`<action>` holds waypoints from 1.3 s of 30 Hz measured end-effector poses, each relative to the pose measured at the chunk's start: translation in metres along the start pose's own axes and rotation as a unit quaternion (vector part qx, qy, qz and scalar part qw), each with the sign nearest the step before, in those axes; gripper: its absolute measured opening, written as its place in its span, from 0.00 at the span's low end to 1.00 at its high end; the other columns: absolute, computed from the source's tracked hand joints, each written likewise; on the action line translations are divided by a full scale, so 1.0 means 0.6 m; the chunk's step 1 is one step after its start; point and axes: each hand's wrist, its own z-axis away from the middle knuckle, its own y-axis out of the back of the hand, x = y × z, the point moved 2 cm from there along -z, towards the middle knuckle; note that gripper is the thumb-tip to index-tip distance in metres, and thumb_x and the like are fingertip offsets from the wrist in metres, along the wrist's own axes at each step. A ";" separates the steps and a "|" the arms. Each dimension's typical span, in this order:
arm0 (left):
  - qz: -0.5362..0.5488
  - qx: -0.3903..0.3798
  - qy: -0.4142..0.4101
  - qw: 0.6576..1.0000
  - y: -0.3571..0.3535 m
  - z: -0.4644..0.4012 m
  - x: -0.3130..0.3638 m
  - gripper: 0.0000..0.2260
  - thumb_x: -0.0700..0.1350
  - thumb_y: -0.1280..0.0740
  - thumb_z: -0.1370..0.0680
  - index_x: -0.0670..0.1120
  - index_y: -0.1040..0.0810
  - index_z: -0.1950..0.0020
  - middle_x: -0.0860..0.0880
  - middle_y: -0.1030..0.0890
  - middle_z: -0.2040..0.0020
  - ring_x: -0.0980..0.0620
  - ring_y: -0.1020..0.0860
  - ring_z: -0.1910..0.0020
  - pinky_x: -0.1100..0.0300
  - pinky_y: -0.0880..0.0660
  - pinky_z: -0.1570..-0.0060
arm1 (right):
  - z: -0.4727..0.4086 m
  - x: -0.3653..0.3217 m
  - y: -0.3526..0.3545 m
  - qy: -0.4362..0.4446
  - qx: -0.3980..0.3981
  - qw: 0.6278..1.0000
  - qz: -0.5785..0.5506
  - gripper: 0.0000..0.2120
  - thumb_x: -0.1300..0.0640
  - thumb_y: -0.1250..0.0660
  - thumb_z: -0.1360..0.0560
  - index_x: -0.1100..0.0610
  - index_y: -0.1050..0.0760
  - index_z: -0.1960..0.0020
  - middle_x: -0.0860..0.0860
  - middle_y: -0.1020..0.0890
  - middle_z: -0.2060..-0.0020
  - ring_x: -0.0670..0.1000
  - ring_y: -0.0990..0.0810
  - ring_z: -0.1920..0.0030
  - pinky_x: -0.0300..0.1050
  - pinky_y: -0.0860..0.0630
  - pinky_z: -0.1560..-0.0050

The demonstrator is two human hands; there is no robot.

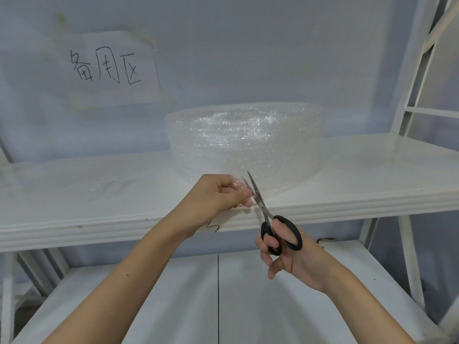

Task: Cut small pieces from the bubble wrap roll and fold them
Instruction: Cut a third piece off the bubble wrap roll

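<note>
**Scissors meeting the bubble wrap at centre frame**

The bubble wrap roll is lying flat on the white shelf, centre of the frame. Just below it, the left hand is pinching the loose end of the wrap between curled fingers. The right hand, lower right of centre, is gripping black-handled scissors, blades slightly parted at the wrap's edge. A paper sign is hanging upper left.

Bubble wrap roll: clear, glinting bubble texture. Scissors: black handles, silver blades. Shelf: white. Paper sign: white, black handwritten characters. Wall: pale bluish-grey
</note>
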 end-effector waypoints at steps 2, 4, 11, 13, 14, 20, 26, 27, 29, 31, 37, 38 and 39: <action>0.006 0.003 -0.001 1.000 -0.001 0.001 0.002 0.06 0.41 0.30 0.22 0.38 0.18 0.52 0.49 0.14 0.61 0.58 0.17 0.58 0.72 0.26 0.58 | 0.000 -0.001 -0.002 -0.002 0.008 1.000 0.006 0.25 0.37 0.27 0.35 0.56 0.32 0.68 0.53 0.28 0.65 0.52 0.28 0.68 0.45 0.23 0.68; 0.009 0.005 -0.001 1.000 -0.002 0.001 0.002 0.06 0.41 0.30 0.22 0.37 0.19 0.52 0.49 0.14 0.61 0.57 0.16 0.57 0.71 0.26 0.57 | 0.001 -0.001 -0.004 -0.005 0.017 1.000 0.008 0.26 0.36 0.26 0.37 0.56 0.32 0.68 0.53 0.28 0.66 0.52 0.28 0.69 0.44 0.23 0.69; -0.017 -0.006 -0.002 1.000 -0.002 0.007 0.007 0.06 0.39 0.30 0.23 0.35 0.19 0.54 0.47 0.15 0.62 0.62 0.19 0.63 0.74 0.27 0.59 | -0.002 -0.011 -0.014 -0.024 0.039 0.999 0.006 0.21 0.43 0.37 0.27 0.57 0.33 0.69 0.53 0.28 0.68 0.53 0.29 0.71 0.46 0.23 0.71; -0.026 -0.009 -0.007 1.000 -0.001 0.008 0.010 0.05 0.39 0.30 0.23 0.37 0.19 0.54 0.48 0.15 0.62 0.62 0.21 0.65 0.73 0.27 0.60 | -0.005 -0.015 -0.017 -0.023 0.043 0.999 0.014 0.20 0.43 0.38 0.27 0.56 0.32 0.70 0.53 0.28 0.68 0.52 0.29 0.71 0.46 0.23 0.71; -0.028 -0.010 -0.008 1.000 0.000 0.009 0.010 0.04 0.39 0.30 0.23 0.38 0.19 0.55 0.48 0.15 0.62 0.62 0.21 0.66 0.72 0.27 0.59 | -0.006 -0.016 -0.019 -0.021 0.044 0.999 0.018 0.20 0.43 0.38 0.27 0.56 0.32 0.70 0.53 0.29 0.68 0.52 0.29 0.71 0.46 0.23 0.71; -0.052 -0.027 0.001 0.998 0.003 0.015 0.011 0.05 0.41 0.29 0.23 0.39 0.17 0.54 0.49 0.15 0.63 0.61 0.21 0.65 0.71 0.28 0.60 | -0.006 -0.013 -0.025 -0.013 0.045 0.999 0.025 0.20 0.43 0.37 0.28 0.57 0.34 0.68 0.53 0.28 0.68 0.51 0.29 0.72 0.44 0.23 0.72; -0.085 -0.067 0.003 0.994 0.002 0.020 0.019 0.05 0.45 0.28 0.25 0.46 0.17 0.60 0.37 0.17 0.57 0.50 0.28 0.62 0.55 0.31 0.55 | -0.015 -0.027 -0.028 -0.010 0.035 0.999 0.016 0.21 0.40 0.37 0.27 0.60 0.32 0.57 0.50 0.28 0.69 0.51 0.29 0.72 0.44 0.23 0.73; -0.087 -0.071 0.006 0.994 0.003 0.021 0.019 0.05 0.46 0.28 0.25 0.46 0.17 0.60 0.38 0.17 0.57 0.50 0.27 0.61 0.53 0.30 0.55 | -0.016 -0.029 -0.028 -0.009 0.038 0.999 0.021 0.21 0.41 0.38 0.27 0.60 0.32 0.61 0.51 0.28 0.68 0.50 0.29 0.73 0.43 0.23 0.74; -0.087 -0.081 0.011 0.993 0.004 0.024 0.019 0.05 0.44 0.28 0.25 0.44 0.17 0.58 0.43 0.15 0.61 0.53 0.25 0.61 0.56 0.28 0.55 | -0.015 -0.031 -0.027 -0.007 0.047 0.999 0.028 0.20 0.43 0.38 0.27 0.58 0.34 0.67 0.52 0.28 0.68 0.50 0.29 0.73 0.43 0.24 0.74; -0.091 -0.091 0.011 0.992 0.004 0.027 0.021 0.04 0.43 0.28 0.24 0.44 0.18 0.58 0.48 0.15 0.62 0.55 0.25 0.62 0.61 0.27 0.55 | -0.014 -0.032 -0.026 -0.004 0.051 0.998 0.030 0.19 0.43 0.38 0.28 0.57 0.33 0.69 0.53 0.28 0.68 0.50 0.30 0.74 0.43 0.24 0.75; -0.070 -0.071 0.021 0.995 0.008 0.032 0.025 0.16 0.57 0.34 0.22 0.46 0.16 0.55 0.48 0.13 0.57 0.50 0.20 0.57 0.56 0.24 0.49 | -0.014 -0.030 -0.030 -0.008 0.049 0.998 0.031 0.20 0.43 0.37 0.28 0.59 0.35 0.65 0.53 0.29 0.68 0.51 0.30 0.74 0.43 0.23 0.74; -0.068 -0.053 0.025 0.996 0.008 0.031 0.025 0.18 0.59 0.36 0.22 0.46 0.16 0.54 0.48 0.13 0.57 0.48 0.19 0.55 0.55 0.23 0.48 | -0.014 -0.029 -0.031 -0.007 0.047 0.998 0.032 0.20 0.43 0.37 0.27 0.59 0.35 0.65 0.53 0.29 0.68 0.51 0.30 0.73 0.43 0.23 0.74; -0.075 -0.028 0.024 0.996 0.008 0.030 0.025 0.19 0.61 0.37 0.22 0.47 0.15 0.54 0.48 0.13 0.58 0.48 0.18 0.56 0.55 0.23 0.48 | -0.014 -0.028 -0.032 -0.006 0.046 0.998 0.033 0.20 0.43 0.37 0.27 0.59 0.35 0.65 0.53 0.29 0.68 0.51 0.30 0.73 0.44 0.23 0.74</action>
